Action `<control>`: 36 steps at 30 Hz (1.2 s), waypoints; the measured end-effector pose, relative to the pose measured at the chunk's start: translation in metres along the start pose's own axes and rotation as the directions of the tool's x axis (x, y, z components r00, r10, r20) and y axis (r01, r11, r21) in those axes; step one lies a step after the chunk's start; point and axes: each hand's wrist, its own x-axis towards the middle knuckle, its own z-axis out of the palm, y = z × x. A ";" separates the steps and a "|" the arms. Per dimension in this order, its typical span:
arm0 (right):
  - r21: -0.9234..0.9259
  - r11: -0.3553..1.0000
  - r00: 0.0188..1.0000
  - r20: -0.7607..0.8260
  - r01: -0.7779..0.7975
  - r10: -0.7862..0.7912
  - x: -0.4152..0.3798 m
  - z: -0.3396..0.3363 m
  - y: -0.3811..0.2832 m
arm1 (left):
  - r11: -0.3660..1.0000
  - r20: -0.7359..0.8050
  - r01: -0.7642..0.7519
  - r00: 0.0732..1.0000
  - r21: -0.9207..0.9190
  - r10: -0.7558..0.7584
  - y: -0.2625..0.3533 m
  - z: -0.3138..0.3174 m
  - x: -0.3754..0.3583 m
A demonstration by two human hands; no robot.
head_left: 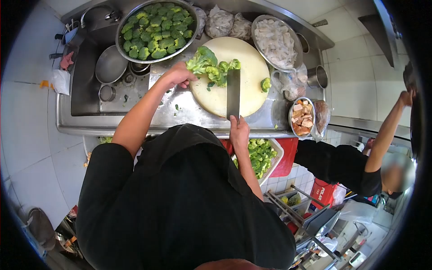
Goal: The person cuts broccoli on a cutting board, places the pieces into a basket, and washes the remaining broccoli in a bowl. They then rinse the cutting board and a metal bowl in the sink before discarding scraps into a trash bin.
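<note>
The right hand (239, 130) grips the handle of a cleaver (233, 92), whose blade lies flat-on across the round cutting board (245, 96) — its tip among cut florets. The left hand (179, 75) is closed on a broccoli head (203, 60) at the board's left edge. Beyond the board stands a metal bowl of broccoli florets (155, 29), and one stray floret (266, 83) lies at the board's right rim.
</note>
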 end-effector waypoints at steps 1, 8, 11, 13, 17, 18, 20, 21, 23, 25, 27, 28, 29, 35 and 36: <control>-0.094 0.995 1.000 0.011 -0.022 0.023 0.000 -0.008 -0.006 | 1.000 0.000 0.004 1.000 -0.005 -0.004 0.003 0.000 -0.002; -0.030 0.993 0.991 0.079 0.115 -0.112 0.007 -0.011 -0.035 | 0.999 -0.063 0.003 0.998 0.038 0.000 0.025 0.008 -0.012; -0.029 0.994 0.990 0.095 0.108 -0.105 0.015 0.005 -0.017 | 0.997 -0.020 -0.020 1.000 -0.078 0.019 0.016 0.005 -0.003; -0.036 0.994 0.993 0.058 0.102 -0.099 0.017 0.011 -0.008 | 0.996 -0.022 -0.013 1.000 -0.089 0.011 0.017 0.001 -0.006; -0.094 0.991 0.994 0.047 0.099 -0.095 0.012 0.001 -0.023 | 0.997 -0.032 -0.015 0.999 -0.070 0.013 0.011 -0.004 -0.005; -0.116 0.988 0.994 0.053 0.099 -0.093 0.010 -0.006 -0.038 | 0.998 -0.030 -0.015 0.999 -0.061 0.013 0.013 -0.004 -0.008; -0.141 0.982 0.992 0.046 0.124 -0.119 0.008 -0.010 -0.054 | 0.999 -0.019 -0.012 1.000 -0.053 0.011 0.018 -0.004 -0.015; -0.145 0.978 0.989 0.034 0.150 -0.146 0.008 -0.009 -0.059 | 0.999 -0.009 -0.009 1.000 -0.053 0.009 0.021 -0.003 -0.018; -0.202 0.964 0.984 0.055 0.175 -0.167 0.014 -0.006 -0.060 | 0.999 0.002 -0.018 1.000 -0.049 0.019 0.023 -0.001 -0.021; -0.307 0.934 0.981 0.124 0.182 -0.150 0.026 0.001 -0.052 | 0.998 0.005 -0.043 0.999 -0.045 0.043 0.024 0.002 -0.025; -0.275 0.944 0.980 0.132 0.179 -0.148 0.028 -0.003 -0.045 | 0.997 -0.038 -0.016 0.999 0.082 0.019 0.029 0.001 -0.026; -0.258 0.951 0.981 0.132 0.172 -0.141 0.025 -0.006 -0.041 | 0.983 -0.058 -0.010 0.998 0.186 0.021 0.029 0.000 -0.025; -0.242 0.957 0.983 0.131 0.160 -0.131 0.022 -0.007 -0.039 | 0.957 -0.074 -0.001 0.997 0.288 0.023 0.029 -0.001 -0.024; -0.199 0.946 0.967 0.054 0.257 -0.251 0.015 -0.011 -0.059 | 0.856 -0.115 0.002 0.991 0.517 0.067 0.032 0.007 -0.021; -0.218 0.935 0.960 0.046 0.281 -0.278 0.019 -0.007 -0.055 | 0.853 -0.114 -0.002 0.991 0.522 0.072 0.034 0.010 -0.022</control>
